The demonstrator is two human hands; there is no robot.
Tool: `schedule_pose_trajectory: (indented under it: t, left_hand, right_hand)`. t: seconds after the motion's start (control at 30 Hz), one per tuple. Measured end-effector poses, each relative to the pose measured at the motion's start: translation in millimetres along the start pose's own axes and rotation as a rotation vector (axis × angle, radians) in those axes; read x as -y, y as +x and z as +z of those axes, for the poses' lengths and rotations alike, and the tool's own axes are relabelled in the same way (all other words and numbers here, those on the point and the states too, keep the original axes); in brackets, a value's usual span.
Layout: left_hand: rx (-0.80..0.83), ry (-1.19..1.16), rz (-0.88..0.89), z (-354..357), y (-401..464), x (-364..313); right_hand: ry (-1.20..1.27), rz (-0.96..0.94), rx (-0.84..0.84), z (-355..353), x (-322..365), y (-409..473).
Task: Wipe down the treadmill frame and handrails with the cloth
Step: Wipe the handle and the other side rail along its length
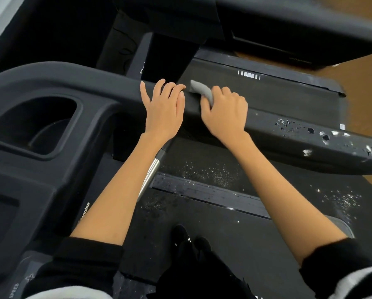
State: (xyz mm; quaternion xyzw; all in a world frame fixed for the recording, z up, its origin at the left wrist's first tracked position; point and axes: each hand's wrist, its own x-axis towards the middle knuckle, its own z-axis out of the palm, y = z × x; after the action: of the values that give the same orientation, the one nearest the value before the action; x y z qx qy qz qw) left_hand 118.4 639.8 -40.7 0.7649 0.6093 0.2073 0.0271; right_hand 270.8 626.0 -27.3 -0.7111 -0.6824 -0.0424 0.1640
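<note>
A thick black handrail (pixel 288 134) of the treadmill runs from the left console across to the right edge. My right hand (pixel 224 114) rests on top of it, closed around a small grey cloth (pixel 202 90) whose end sticks out past my fingers against the rail's far side. My left hand (pixel 163 106) lies flat on the same rail just to the left, fingers spread and curled over the far edge, holding nothing. The rail's right end (pixel 332 139) is chipped and flecked with white.
A cup-holder recess (pixel 34 124) sits in the console at left. Below the rail lie the dusty belt (pixel 213 175) and a side deck strip (pixel 206 190). A silver upright (pixel 150 175) stands under my left forearm. Another treadmill's frame (pixel 288 29) crosses the top.
</note>
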Motion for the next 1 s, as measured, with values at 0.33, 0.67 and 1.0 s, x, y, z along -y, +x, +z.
schedule_pose_trajectory:
  t: [0.33, 0.67, 1.0]
  left_hand:
    - [-0.027, -0.004, 0.014, 3.2, -0.2, 4.5]
    - [-0.031, -0.089, 0.007, 1.5, -2.1, 4.6]
    - [0.001, 0.080, 0.028, 4.0, -4.7, -4.3]
  right_hand:
    - [0.136, -0.511, -0.019, -6.0, -31.7, -46.7]
    - [-0.018, -0.646, -0.046, -12.6, -78.7, -59.5]
    - [0.321, -0.074, -0.183, -9.7, -5.6, -30.4]
